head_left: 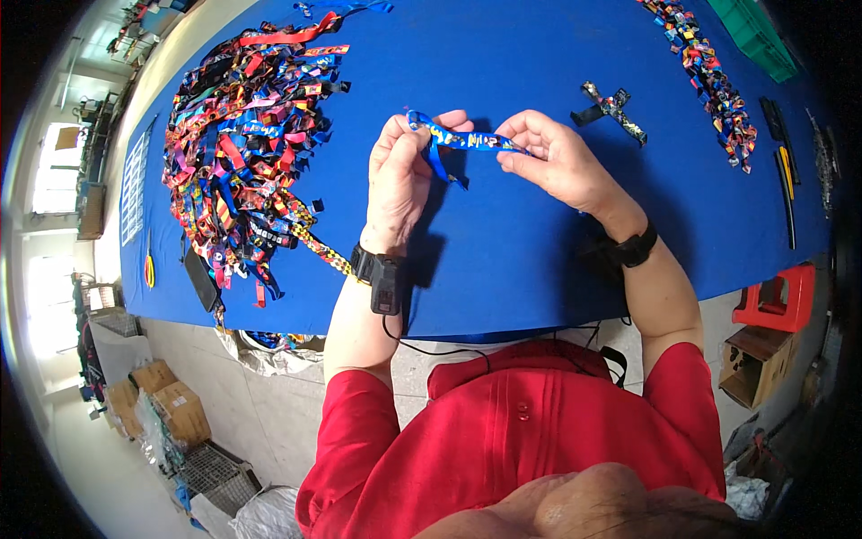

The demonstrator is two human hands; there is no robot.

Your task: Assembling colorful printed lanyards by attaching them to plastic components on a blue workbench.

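A blue printed ribbon strap is stretched between my hands above the blue-covered table. My left hand is closed on one end, where the strap loops over the fingers and a loose tail hangs down. Thumb and fingers of my right hand pinch the strap's other end. To the right of that hand, several short dark printed straps lie crossed on the cloth. Left of my left hand spreads a large heap of mixed printed straps, and one yellow patterned strap reaches from it toward my left wrist.
At the far right lie a long row of bundled straps, a green crate and dark rods. Scissors rest near the left edge. A red stool and cardboard boxes stand on the floor.
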